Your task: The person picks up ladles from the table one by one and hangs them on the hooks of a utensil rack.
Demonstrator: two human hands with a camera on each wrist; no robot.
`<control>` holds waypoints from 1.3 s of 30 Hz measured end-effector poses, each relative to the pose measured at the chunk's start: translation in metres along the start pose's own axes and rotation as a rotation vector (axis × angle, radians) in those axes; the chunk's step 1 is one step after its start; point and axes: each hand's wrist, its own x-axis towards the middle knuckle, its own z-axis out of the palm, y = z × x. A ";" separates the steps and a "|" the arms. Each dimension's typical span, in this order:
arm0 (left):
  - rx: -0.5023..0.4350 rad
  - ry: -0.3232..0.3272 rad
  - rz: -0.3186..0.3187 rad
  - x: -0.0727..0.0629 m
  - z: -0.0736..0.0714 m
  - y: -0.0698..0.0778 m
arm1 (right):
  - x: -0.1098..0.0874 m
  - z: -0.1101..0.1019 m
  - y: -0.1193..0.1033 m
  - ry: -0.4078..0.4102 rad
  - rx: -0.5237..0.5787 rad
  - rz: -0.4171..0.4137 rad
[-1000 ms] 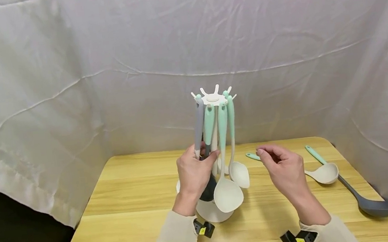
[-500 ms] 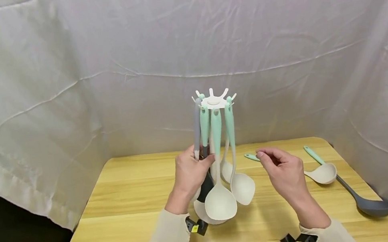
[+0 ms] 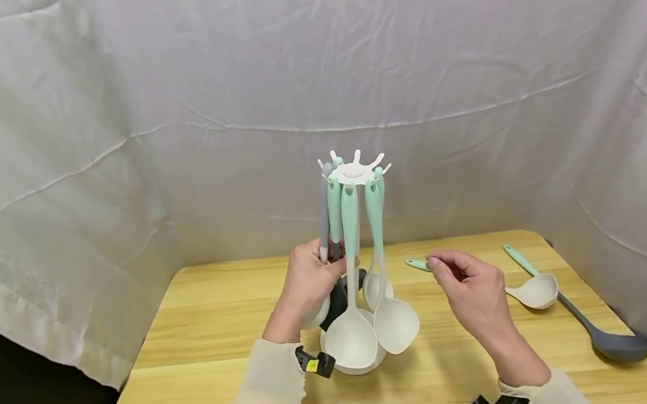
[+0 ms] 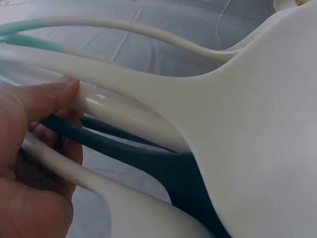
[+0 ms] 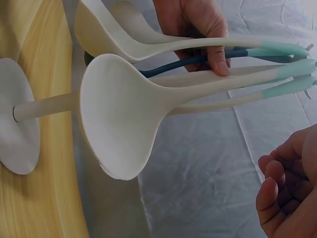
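A white utensil rack (image 3: 353, 172) with a hooked top ring stands on the table, several kitchen utensils hanging from it. My left hand (image 3: 309, 281) grips it midway up. In the left wrist view, the thumb lies on its glossy white pole (image 4: 124, 111) and the fingers curl behind, with a dark utensil (image 4: 133, 156) and a white one passing by them. In front hang two mint-handled white ladles, one left (image 3: 351, 341) and one right (image 3: 397, 325). To the right, my right hand (image 3: 476, 287) hovers over the table, fingers loosely curled around nothing.
A mint handle end (image 3: 417, 264) shows beyond my right hand, its rest hidden. Further right lie a white ladle head (image 3: 540, 291) and a grey ladle (image 3: 620, 346) on the wooden table (image 3: 217, 323). Grey cloth (image 3: 310, 89) surrounds the table.
The hanging utensils have swung leftward round the pole, the front ladles going left. My left hand has shifted slightly left. The right hand has hardly moved.
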 end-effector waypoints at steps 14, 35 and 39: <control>-0.039 -0.166 -0.012 0.018 -0.017 -0.010 | -0.004 0.003 0.003 -0.003 0.000 -0.006; -0.192 -0.308 -0.057 0.038 -0.022 -0.021 | -0.005 0.004 0.001 -0.020 0.003 0.002; -0.184 -0.331 -0.052 0.042 -0.024 -0.022 | -0.005 0.004 0.001 -0.030 0.000 0.009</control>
